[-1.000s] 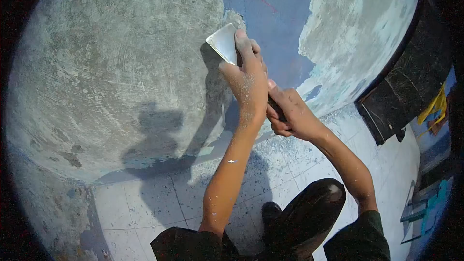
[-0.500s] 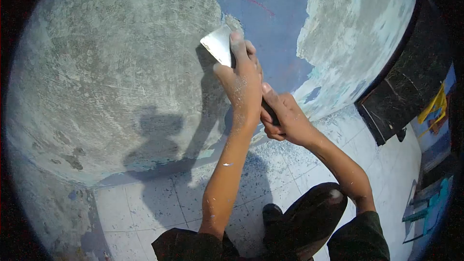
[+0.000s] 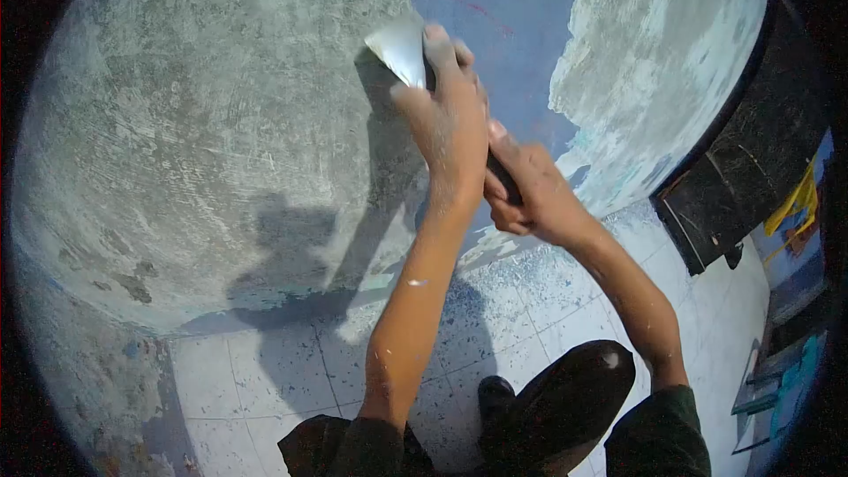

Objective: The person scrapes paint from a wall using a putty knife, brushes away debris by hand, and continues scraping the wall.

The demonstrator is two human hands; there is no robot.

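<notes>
A wide-bladed paint scraper (image 3: 403, 51) is held against or very close to the wall, its metal blade slanting to the upper left. My left hand (image 3: 450, 119) grips the scraper just behind the blade, thumb and fingers on either side. Lower down, my right hand (image 3: 532, 190) is closed around the end of the black handle. Under the blade the wall (image 3: 230, 97) is bare grey plaster. Beside it, to the right, runs a strip of blue paint (image 3: 503, 53) with a ragged edge. Pale dust and flakes cling to my left hand and forearm.
Paint flakes litter the white tiled floor (image 3: 283, 375) below the wall. A dark panel (image 3: 729, 181) stands on the right, with a yellow object (image 3: 799, 201) and a teal piece of furniture (image 3: 777, 393) past it. My bent knee (image 3: 583, 380) is close below my hands.
Both hands and the scraper have moved a little up the wall. My grip on the tool looks the same.
</notes>
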